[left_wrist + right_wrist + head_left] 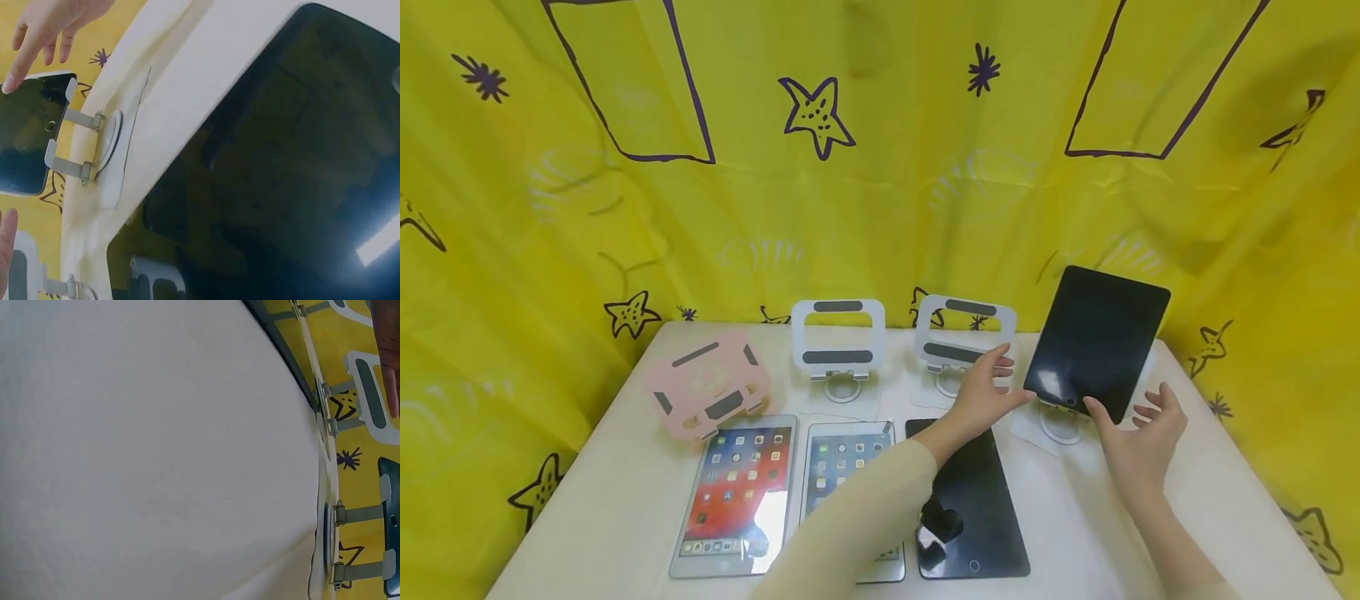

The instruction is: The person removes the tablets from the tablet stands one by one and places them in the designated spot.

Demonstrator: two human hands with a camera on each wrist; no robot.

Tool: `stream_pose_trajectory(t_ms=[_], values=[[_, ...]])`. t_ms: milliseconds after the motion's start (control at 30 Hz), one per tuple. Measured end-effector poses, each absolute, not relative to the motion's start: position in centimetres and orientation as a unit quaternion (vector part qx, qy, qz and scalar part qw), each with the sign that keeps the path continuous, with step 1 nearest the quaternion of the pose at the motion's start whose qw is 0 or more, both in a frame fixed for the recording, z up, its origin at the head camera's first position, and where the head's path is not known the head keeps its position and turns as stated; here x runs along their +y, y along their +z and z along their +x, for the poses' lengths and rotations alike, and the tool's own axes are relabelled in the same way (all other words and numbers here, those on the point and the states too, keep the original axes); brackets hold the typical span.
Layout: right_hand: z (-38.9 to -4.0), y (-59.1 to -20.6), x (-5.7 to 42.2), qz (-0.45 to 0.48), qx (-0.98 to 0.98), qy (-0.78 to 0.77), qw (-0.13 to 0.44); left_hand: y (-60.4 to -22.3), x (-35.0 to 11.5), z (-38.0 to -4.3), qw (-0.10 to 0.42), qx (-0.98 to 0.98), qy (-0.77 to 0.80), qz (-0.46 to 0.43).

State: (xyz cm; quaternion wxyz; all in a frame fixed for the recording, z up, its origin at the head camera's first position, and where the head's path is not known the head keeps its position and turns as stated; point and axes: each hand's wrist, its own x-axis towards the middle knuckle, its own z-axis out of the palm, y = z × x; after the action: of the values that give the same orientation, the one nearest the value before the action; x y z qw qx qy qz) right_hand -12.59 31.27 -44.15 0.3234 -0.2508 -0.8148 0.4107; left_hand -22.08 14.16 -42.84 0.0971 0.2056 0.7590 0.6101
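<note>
A black tablet (1097, 342) leans on a stand (1060, 423) at the table's far right, slightly tilted. In the left wrist view the stand's hooks cup the lower edge of the tablet (22, 140). My left hand (981, 400) is at the tablet's lower left corner, thumb extended towards it, fingers loosely spread; whether it touches cannot be told. At the lower right is my right hand (1146, 442), its thumb at the tablet's bottom edge and its other fingers spread off the side. Neither hand grips the tablet.
Two white stands (838, 357) (962, 352) and a pink stand (706, 383) stand along the back. In front lie a tablet with a red-blue screen (737, 492), a white-framed tablet (842, 450) partly under my left sleeve, and another black tablet (988, 500). A yellow curtain (880, 208) hangs behind.
</note>
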Motion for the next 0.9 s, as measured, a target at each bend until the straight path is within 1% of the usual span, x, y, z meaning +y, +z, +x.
stream_pose_trajectory(t_ms=[233,467,700,800,900], values=[[-13.0,-44.1,32.2,-0.273,-0.828,0.401,0.281,-42.7,16.4,-22.2,0.096,0.780,0.585,0.204],[-13.5,-44.0,32.5,-0.281,-0.843,0.394,0.235,-42.6,17.3,-22.1,0.097,0.795,0.564,0.199],[-14.0,-43.7,32.5,-0.251,-0.861,0.375,0.233,-42.4,17.6,-22.4,0.101,0.801,0.558,0.194],[-14.2,-43.7,32.7,-0.253,-0.863,0.373,0.231,-42.3,18.0,-22.6,0.096,0.813,0.544,0.187],[-14.3,-43.4,32.8,-0.266,-0.859,0.382,0.214,-42.2,18.4,-22.7,0.100,0.816,0.542,0.175]])
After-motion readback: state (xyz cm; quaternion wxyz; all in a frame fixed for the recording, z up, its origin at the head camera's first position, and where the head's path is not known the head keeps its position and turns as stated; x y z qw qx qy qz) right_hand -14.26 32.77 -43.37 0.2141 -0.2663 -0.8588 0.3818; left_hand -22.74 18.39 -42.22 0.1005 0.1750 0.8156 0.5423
